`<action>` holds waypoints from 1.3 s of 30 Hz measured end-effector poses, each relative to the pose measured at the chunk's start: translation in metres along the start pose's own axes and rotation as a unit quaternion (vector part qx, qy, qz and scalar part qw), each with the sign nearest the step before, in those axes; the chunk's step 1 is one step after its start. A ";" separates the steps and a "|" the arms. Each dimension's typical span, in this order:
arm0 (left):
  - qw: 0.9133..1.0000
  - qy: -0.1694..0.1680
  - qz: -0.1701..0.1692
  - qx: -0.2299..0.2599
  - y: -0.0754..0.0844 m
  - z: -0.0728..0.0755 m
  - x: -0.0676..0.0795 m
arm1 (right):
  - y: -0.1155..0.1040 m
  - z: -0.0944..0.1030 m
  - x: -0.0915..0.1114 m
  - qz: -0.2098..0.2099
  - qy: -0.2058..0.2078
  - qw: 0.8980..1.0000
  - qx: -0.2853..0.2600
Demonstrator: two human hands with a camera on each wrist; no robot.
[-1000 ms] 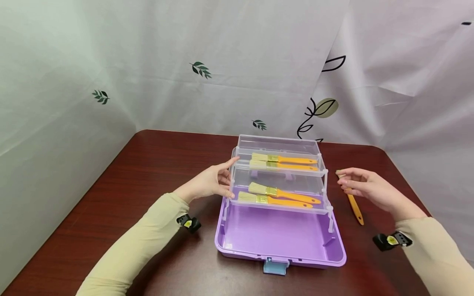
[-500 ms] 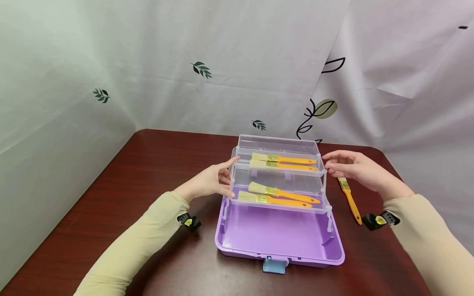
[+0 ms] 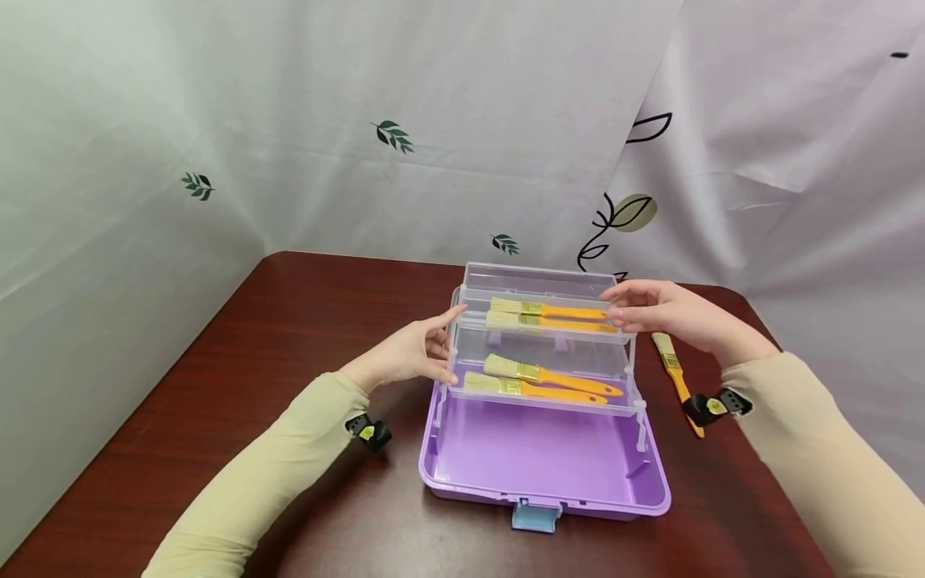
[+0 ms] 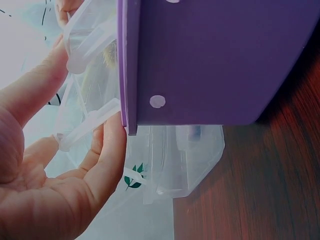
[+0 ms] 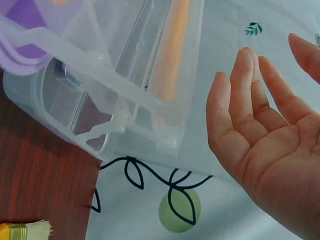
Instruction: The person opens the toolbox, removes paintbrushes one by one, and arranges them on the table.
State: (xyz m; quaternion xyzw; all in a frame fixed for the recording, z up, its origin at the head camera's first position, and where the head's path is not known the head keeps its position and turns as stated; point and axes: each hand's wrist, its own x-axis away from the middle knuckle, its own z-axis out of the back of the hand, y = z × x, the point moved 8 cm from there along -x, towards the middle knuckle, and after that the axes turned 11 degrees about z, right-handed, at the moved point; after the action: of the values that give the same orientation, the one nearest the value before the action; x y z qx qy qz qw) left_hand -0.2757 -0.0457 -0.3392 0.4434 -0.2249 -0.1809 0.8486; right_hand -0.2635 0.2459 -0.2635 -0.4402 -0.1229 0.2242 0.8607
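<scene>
My left hand [image 3: 405, 353] grips the left side of a purple toolbox [image 3: 545, 457], thumb at the lower clear tray [image 3: 477, 401] and index finger at the upper clear tray [image 3: 480, 327]. In the left wrist view, bent fingers reach around the tray's link arms [image 4: 90, 125]. Two paintbrushes [image 3: 571, 312] with orange handles lie in the upper tray and two more paintbrushes [image 3: 556, 396] in the lower one. Over the right end of the upper tray is my right hand [image 3: 658, 309], its fingers loosely bent and holding nothing, overlapping the brush handles in the head view.
Another paintbrush [image 3: 672, 365] lies on the dark wooden table [image 3: 325, 321] right of the box, partly behind the wrist camera. The box's blue latch [image 3: 536, 515] hangs down at the front. A pale leaf-print curtain [image 3: 311, 144] stands behind.
My right hand has moved from the loose paintbrush leftward and away from me to the upper tray's right end. That brush stays on the table. My left hand keeps its place.
</scene>
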 end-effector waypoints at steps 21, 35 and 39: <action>1.000 0.000 0.000 -0.003 0.002 0.000 0.001 | -0.009 -0.027 -0.042 0.021 -0.061 0.986 0.151; 1.000 -0.005 0.003 0.006 0.001 0.000 0.001 | -0.009 -0.039 -0.059 0.018 -0.105 0.971 0.216; 1.000 -0.007 0.005 0.007 0.002 0.000 0.003 | -0.009 -0.042 -0.061 0.019 -0.119 0.967 0.227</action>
State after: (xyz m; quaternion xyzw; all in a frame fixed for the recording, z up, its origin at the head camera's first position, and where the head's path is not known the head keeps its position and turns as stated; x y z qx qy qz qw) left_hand -0.2731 -0.0460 -0.3371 0.4473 -0.2343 -0.1785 0.8445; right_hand -0.2971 0.1822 -0.2816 -0.2061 -0.1618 0.3130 0.9129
